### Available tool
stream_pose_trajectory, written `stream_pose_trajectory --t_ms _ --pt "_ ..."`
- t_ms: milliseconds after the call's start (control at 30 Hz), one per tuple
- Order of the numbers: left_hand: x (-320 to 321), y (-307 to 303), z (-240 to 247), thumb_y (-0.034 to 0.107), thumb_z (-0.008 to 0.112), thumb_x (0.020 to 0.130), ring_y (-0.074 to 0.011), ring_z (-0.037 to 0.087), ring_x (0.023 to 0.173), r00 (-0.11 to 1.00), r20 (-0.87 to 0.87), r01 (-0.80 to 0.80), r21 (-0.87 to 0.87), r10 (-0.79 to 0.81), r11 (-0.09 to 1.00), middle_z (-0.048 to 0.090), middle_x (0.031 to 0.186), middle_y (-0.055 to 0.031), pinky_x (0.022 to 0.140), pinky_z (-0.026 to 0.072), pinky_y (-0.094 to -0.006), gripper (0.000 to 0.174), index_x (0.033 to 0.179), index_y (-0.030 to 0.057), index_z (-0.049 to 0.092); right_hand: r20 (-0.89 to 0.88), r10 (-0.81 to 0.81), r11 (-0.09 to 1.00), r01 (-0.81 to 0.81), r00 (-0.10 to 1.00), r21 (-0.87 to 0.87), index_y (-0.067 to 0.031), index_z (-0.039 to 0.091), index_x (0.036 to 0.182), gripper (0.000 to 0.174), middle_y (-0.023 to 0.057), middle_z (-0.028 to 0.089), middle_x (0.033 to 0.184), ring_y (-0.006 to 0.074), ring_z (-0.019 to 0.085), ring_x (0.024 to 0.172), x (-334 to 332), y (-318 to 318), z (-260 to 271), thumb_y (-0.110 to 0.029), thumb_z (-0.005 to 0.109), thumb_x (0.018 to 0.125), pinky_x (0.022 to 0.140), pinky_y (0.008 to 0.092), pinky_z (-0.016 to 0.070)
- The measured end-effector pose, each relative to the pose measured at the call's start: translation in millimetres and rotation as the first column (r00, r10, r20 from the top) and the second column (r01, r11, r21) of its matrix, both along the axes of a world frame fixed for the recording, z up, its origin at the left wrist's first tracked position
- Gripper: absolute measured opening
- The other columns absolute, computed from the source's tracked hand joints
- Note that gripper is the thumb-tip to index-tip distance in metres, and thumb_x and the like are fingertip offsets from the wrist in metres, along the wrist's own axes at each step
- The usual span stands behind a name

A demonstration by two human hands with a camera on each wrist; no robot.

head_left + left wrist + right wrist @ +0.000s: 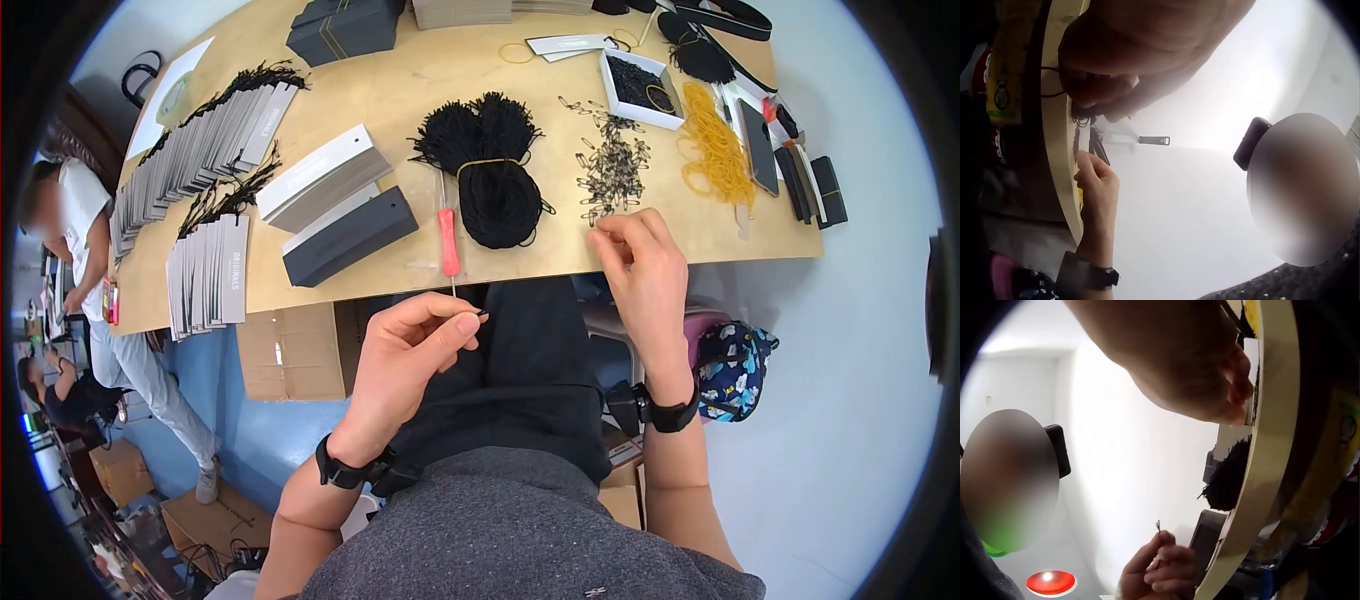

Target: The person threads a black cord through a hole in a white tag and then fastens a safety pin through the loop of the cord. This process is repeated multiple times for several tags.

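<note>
Pinching a small dark pin-like piece (483, 314) between thumb and fingertips, the left hand (408, 350) sits just off the near table edge, over the lap, probably so the piece can be worked close to the body. In the right wrist view its thin tip juts past the fingers, apparently left free on purpose; what exactly it is, I cannot tell.

The right hand (648, 278) is at the near end of the loose black safety pins (612, 170), its thumb and forefinger nearly together; whether a pin is between them cannot be told. The pins are likely spread out so single ones come away easily. The red-handled tool (448, 240) lies beside the black cord bundle (497, 220), which a yellow rubber band (487, 163) cinches, presumably against tangling. White tags (325, 168) and dark grey tags (350, 242) are stacked close by, while corded grey tags (205, 275) fan out at the left, perhaps set aside as finished.

The pale wood-toned tabletop (370, 95) also carries a white box (645, 117) of small black pieces and a heap of yellow rubber bands (715, 150). Beyond are a blue floor (262, 425), a cardboard box (290, 352) below, a floral backpack (735, 370) and a pale wall (880, 190).
</note>
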State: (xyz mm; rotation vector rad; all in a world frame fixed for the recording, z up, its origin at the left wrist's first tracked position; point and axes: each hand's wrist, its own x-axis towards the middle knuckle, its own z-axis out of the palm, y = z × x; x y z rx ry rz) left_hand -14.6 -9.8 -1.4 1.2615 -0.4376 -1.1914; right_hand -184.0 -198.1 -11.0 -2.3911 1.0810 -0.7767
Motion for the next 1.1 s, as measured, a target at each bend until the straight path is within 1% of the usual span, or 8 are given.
stream_pose_trajectory --t_ms 300,400,467,600,667,700,833,1100 --pt "2 -2 -8 0.007 0.069 0.093 -0.0079 0.062 0.078 0.998 0.056 -0.011 -0.063 0.014 0.998 0.071 0.091 -0.0055 0.070 0.0504 -0.0220 0.014 0.104 -0.0009 0.071 -0.115 -0.063 0.984 0.042 0.991 -0.175 -0.0039 0.065 0.081 0.007 0.0115 0.062 0.083 0.0298 0.064 0.068 12 -9 -9 -0.010 0.069 0.083 0.062 0.0391 0.0505" --pt "2 -3 -8 0.007 0.068 0.093 -0.0107 0.063 0.077 0.999 0.030 -0.021 -0.057 0.022 0.998 0.070 0.090 -0.0075 0.072 0.0521 -0.0254 0.013 0.103 -0.0017 0.070 0.031 -0.029 0.996 0.027 0.999 0.087 -0.0017 0.065 0.083 0.009 0.0088 0.061 0.073 0.0224 0.063 0.062 9 -5 2 -0.011 0.068 0.083 0.058 0.0351 0.0492" --pt "2 -4 -8 0.006 0.067 0.093 -0.0132 0.064 0.077 0.999 0.034 -0.014 -0.052 0.016 0.999 0.069 0.090 -0.0097 0.073 0.0534 -0.0283 0.012 0.102 -0.0022 0.069 0.096 -0.096 0.830 0.027 0.991 0.556 0.0016 0.065 0.084 0.014 0.0027 0.056 0.064 0.0121 0.058 0.057 8 -4 10 -0.013 0.067 0.085 0.055 0.0293 0.0465" --pt "1 -7 -9 0.008 0.067 0.094 -0.0105 0.063 0.077 1.000 0.021 -0.017 -0.055 0.018 0.998 0.069 0.089 -0.0067 0.072 0.0521 -0.0252 0.013 0.103 -0.0017 0.070 0.150 -0.145 0.764 0.014 0.978 0.646 0.0030 0.065 0.086 0.020 -0.0029 0.051 0.061 0.0054 0.051 0.056 11 0 16 -0.016 0.066 0.089 0.051 0.0236 0.0410" --pt "1 -6 -9 0.009 0.068 0.095 -0.0080 0.061 0.077 1.000 0.020 -0.022 -0.060 0.023 0.998 0.069 0.088 -0.0037 0.072 0.0507 -0.0228 0.013 0.103 -0.0012 0.071 0.350 -0.126 0.483 -0.251 0.928 0.839 0.0011 0.066 0.088 0.019 -0.0036 0.053 0.063 0.0046 0.048 0.055 9 8 22 -0.018 0.065 0.093 0.050 0.0213 0.0367" --pt "1 -6 -9 0.009 0.068 0.095 -0.0079 0.061 0.077 1.000 0.016 -0.025 -0.072 0.026 0.997 0.068 0.088 -0.0034 0.072 0.0507 -0.0227 0.014 0.103 -0.0012 0.071 0.352 -0.123 0.480 -0.255 0.928 0.840 0.0011 0.066 0.088 0.019 -0.0036 0.053 0.063 0.0046 0.048 0.055 9 14 22 -0.018 0.065 0.093 0.050 0.0213 0.0367" --pt "1 -5 -10 0.009 0.068 0.094 -0.0076 0.061 0.078 0.999 0.021 -0.022 -0.092 0.024 0.995 0.068 0.088 -0.0025 0.071 0.0504 -0.0227 0.014 0.104 -0.0011 0.071 0.473 -0.122 0.066 -0.469 0.872 0.881 -0.0012 0.064 0.087 0.019 -0.0033 0.054 0.070 0.0033 0.045 0.055 19 42 22 -0.018 0.062 0.096 0.050 0.0193 0.0327" --pt "0 -2 -13 0.007 0.069 0.093 -0.0073 0.060 0.079 0.997 0.071 -0.032 -0.120 0.041 0.992 0.068 0.089 -0.0019 0.071 0.0491 -0.0221 0.014 0.104 -0.0004 0.072 0.507 -0.267 -0.212 -0.563 0.820 0.799 -0.0015 0.062 0.084 0.024 -0.0008 0.054 0.072 0.0072 0.046 0.058 25 52 8 -0.023 0.063 0.097 0.051 0.0222 0.0319"
